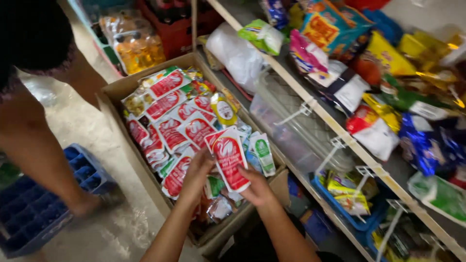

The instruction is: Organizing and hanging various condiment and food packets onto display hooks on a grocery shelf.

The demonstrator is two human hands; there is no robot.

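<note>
Down low, both hands are closed on one small bunch of red and white pouches (pixel 230 160). The left hand (pixel 196 175) grips the bunch from the left side, with its fingers on the left edge. The right hand (pixel 257 188) holds the bunch from below, at the bottom right corner. The two hands sit close together, with the pouches between them. The bunch is held up just above the near end of a big cardboard box (pixel 112 92).

Inside the box lie many more red and white pouches (pixel 167 109), piled from the far end to the middle. A yellow and white pouch (pixel 224 110) lies near the right wall of the box. A small green and white packet (pixel 263 151) sits just beside the held bunch, on its right.

The box stands on a wet grey floor (pixel 82 126). At the left of the box stands another person's bare leg (pixel 41 150), next to a blue plastic crate (pixel 36 206).

To the right of the box is a shelf (pixel 310 104) with a pale edge. Many bright snack bags (pixel 383 58) lie on it. A blue basket (pixel 357 225) with yellow packets sits under the shelf.
</note>
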